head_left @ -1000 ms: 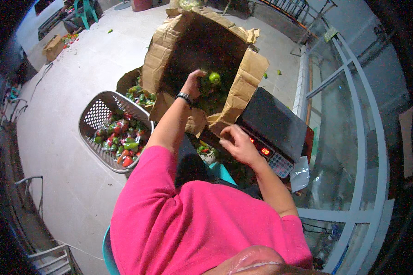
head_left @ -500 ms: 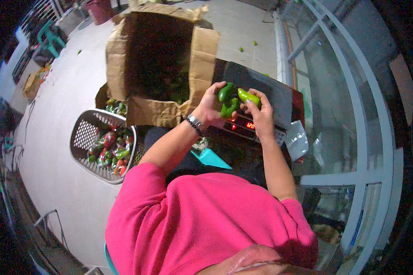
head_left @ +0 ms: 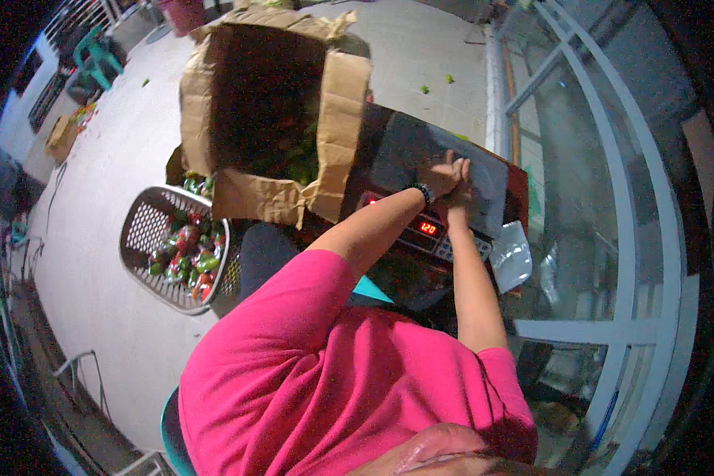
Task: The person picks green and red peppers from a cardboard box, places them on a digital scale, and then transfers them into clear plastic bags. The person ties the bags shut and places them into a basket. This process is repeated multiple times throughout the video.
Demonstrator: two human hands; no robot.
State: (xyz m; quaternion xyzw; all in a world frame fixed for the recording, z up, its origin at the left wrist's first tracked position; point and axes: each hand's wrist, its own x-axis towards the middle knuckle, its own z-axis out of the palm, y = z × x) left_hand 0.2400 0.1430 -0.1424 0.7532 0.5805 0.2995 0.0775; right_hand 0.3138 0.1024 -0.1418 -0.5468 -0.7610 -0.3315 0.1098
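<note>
My left hand (head_left: 443, 179), with a watch at the wrist, reaches right over the dark platform of a digital scale (head_left: 488, 178). Against it is my right hand (head_left: 459, 193), coming up from below. Both hands look closed, fingers pressed together. Whatever they hold is hidden behind them, and no pepper shows between them. Red lit digits glow on the scale's front panel (head_left: 427, 228), just below my wrists. Left of the scale stands a large open brown paper bag (head_left: 344, 119), with green peppers (head_left: 297, 165) dimly visible inside.
A grey plastic basket (head_left: 139, 266) of wrapped red and green peppers (head_left: 186, 246) sits on the floor at left. A clear plastic tray (head_left: 512, 258) lies right of the scale, near a glass door frame (head_left: 587, 332). Loose green peppers (head_left: 425, 90) lie on the far floor.
My left hand has swung right and met my right hand over the scale platform. The green peppers seen in both hands before are now out of sight.
</note>
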